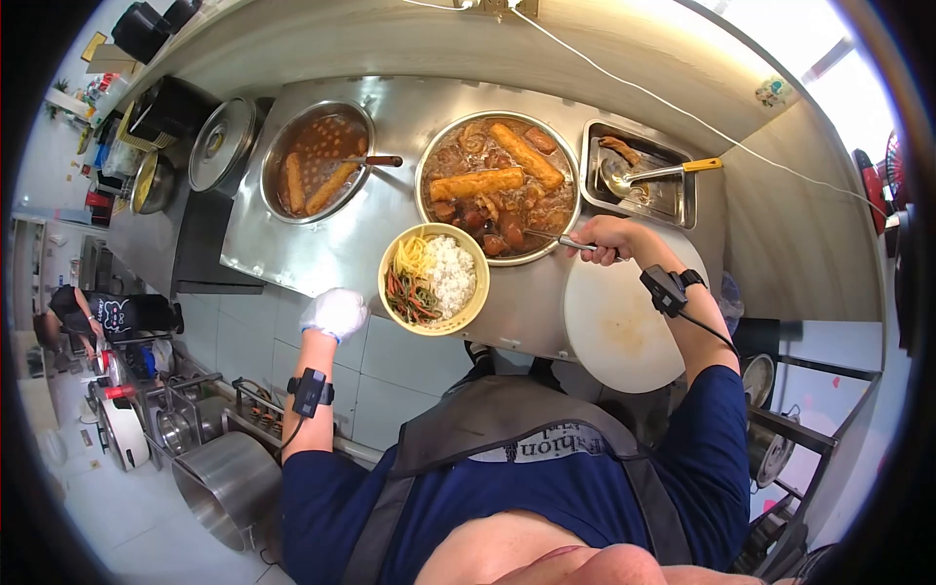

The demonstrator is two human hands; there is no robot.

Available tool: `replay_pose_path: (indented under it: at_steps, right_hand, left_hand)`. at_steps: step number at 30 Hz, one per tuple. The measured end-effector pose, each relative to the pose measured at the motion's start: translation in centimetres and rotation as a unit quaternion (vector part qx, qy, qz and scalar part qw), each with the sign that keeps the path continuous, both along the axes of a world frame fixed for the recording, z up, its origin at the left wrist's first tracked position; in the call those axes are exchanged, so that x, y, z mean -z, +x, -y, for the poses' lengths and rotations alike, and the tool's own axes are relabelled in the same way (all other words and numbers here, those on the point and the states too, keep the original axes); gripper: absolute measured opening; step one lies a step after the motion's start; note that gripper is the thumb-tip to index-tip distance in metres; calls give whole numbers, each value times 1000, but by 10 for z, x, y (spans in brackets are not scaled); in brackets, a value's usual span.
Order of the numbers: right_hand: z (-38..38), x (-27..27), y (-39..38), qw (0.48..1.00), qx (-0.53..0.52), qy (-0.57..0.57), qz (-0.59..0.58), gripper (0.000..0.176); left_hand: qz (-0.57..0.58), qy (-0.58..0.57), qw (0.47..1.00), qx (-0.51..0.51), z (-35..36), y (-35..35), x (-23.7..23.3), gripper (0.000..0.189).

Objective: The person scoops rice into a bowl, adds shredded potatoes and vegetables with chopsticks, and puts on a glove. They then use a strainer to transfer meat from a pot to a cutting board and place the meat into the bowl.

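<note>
My right hand [604,240] is closed around the handle of a metal utensil [549,235]. The utensil's far end dips into a large round pot of brown stew [499,187], so its head is hidden. Two long golden-brown pieces lie on top of the stew among dark chunks. In front of that pot stands a pale yellow bowl [480,310] with white rice [451,278], yellow shreds [413,258] and dark green vegetables with orange bits [410,296]. My left hand [334,314], in a white glove, is left of the bowl and apparently apart from it. Glare blurs its fingers.
At the left, a second pot [317,161] holds brown broth, small round pieces and a red-handled utensil [382,161]. A metal tray [639,174] with a yellow-handled ladle [673,171] is at the right, above a white round board [625,312]. Another person [117,317] stands far left.
</note>
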State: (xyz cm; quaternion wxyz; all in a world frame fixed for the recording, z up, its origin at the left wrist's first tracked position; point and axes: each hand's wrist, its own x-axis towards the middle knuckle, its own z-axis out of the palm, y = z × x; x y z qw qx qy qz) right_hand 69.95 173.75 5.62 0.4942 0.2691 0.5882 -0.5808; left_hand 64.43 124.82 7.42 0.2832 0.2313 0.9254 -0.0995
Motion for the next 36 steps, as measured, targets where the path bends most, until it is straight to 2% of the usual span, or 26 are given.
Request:
replay_pose_path:
  at_steps: [4,7,10,14,16,18,20,26,31,35,36]
  right_hand:
    - [3,-4,9,998,54,-27,9,31]
    - [-2,1,18,993,103,-62,21,32]
    - [5,-6,29,988,126,-91,13,32]
    - [17,-12,48,990,127,-38,-43,31]
    - [26,-14,55,990,105,34,-92,32]
    - [40,-16,56,988,104,49,-100,32]
    - [46,-13,60,981,106,112,-118,31]
    - [66,2,71,966,118,173,-152,25]
    - [80,5,81,925,122,272,-236,31]
    - [78,20,86,926,178,239,-231,28]
    - [77,25,88,934,236,163,-210,26]
  left_hand:
    - [-19,66,995,-78,19,16,-2,30]
    - [4,62,990,-123,27,26,4,28]
    - [-35,117,984,-133,37,39,5,27]
    - [-57,150,980,-120,39,50,7,26]
    - [-79,186,973,-113,35,54,2,27]
    - [-79,188,973,-109,37,52,-2,27]
    - [-84,191,972,-107,31,54,-5,28]
    - [-80,210,969,-107,28,49,-10,25]
    - [-90,230,963,-112,29,48,-10,24]
    - [-87,232,964,-101,26,46,-9,24]
    - [-77,242,961,-107,25,46,-9,23]
